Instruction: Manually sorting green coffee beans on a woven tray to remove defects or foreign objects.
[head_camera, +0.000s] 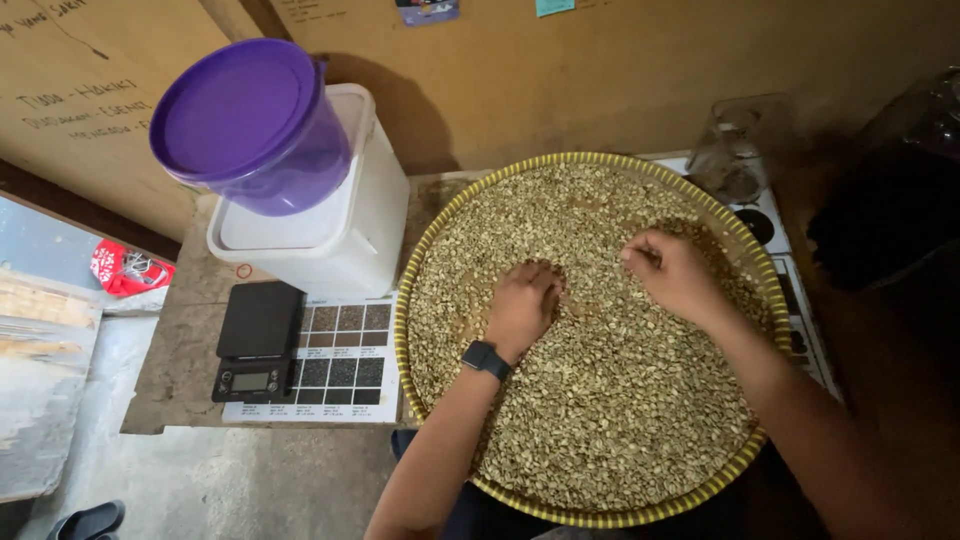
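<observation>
We have our left hand (522, 305) curled knuckles-up with its fingers dug into the pale green beans (600, 400), and our right hand (672, 272) just beside it, fingers loosely bent and pinching at the beans; whether either grips any we cannot tell. The beans fill a round woven tray (405, 300) with a yellow rim. Left of the tray sit a black scale (257, 340), a colour chart (345, 360) and a purple-lidded tub (250, 125) atop a white bin (330, 230).

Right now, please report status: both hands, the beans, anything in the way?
Left hand and right hand both down in pale green beans, fingers curled. Beans fill round woven tray. Nothing blocking hands.
</observation>
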